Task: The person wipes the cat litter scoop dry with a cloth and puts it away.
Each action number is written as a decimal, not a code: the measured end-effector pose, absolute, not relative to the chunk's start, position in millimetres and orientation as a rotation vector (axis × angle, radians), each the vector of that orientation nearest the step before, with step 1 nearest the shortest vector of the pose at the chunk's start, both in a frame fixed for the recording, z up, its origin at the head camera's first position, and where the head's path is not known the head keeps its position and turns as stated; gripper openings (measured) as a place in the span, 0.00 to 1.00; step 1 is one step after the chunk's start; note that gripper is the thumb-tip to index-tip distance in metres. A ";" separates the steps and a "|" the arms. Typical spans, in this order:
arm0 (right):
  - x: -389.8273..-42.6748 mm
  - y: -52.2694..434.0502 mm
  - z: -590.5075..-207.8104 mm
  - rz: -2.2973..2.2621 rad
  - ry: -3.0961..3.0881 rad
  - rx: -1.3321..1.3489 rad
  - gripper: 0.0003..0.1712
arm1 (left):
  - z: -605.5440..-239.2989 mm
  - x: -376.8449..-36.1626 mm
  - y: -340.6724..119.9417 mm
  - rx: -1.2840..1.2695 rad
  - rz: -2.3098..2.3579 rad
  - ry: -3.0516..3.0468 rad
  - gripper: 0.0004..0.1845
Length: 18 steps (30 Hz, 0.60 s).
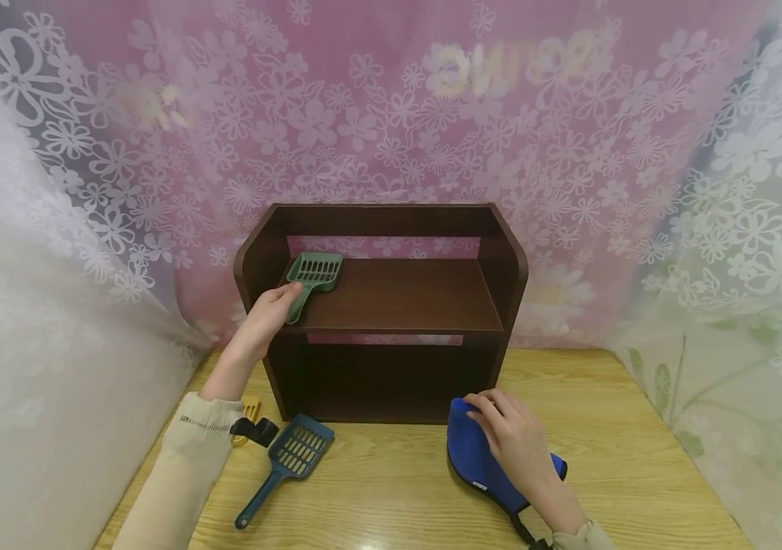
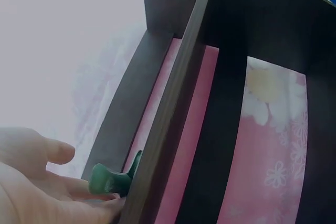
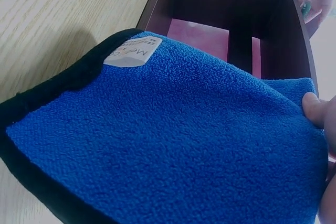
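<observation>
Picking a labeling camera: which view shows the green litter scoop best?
Head: the green litter scoop shows its slotted pan and most of its handle. Left wrist shows little beyond the handle's end; right wrist, just a small green bit at upper right by the left hand.

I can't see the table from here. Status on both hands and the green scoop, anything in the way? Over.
Left hand touching green scoop. Green scoop on upper shelf, nothing visibly blocking it. Right hand gripping blue cloth.
</observation>
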State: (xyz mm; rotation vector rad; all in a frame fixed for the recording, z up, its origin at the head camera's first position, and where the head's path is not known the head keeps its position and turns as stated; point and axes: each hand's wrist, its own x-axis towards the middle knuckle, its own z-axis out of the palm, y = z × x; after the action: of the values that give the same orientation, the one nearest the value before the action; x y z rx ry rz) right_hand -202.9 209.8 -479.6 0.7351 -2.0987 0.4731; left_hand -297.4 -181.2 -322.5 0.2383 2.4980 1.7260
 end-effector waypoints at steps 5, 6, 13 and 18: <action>-202.2 209.8 -480.8 0.476 -2.101 0.737 0.20 | -320.6 -283.9 -180.8 0.293 1.720 2.646 0.33; -201.9 209.8 -480.9 0.476 -2.100 0.738 0.20 | -320.6 -280.3 -181.0 0.308 1.728 2.679 0.31; -201.2 210.2 -479.5 0.483 -2.079 0.736 0.21 | -323.2 -262.1 -186.6 0.429 1.944 2.773 0.23; -200.9 209.9 -478.1 0.488 -2.067 0.737 0.21 | -329.0 -253.0 -193.8 0.474 2.120 2.717 0.21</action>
State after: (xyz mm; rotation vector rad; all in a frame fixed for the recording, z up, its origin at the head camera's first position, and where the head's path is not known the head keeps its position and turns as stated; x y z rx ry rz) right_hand -200.9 209.9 -478.1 0.7366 -2.0671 0.4882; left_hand -253.0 -193.8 -329.0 0.4740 2.7173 2.1204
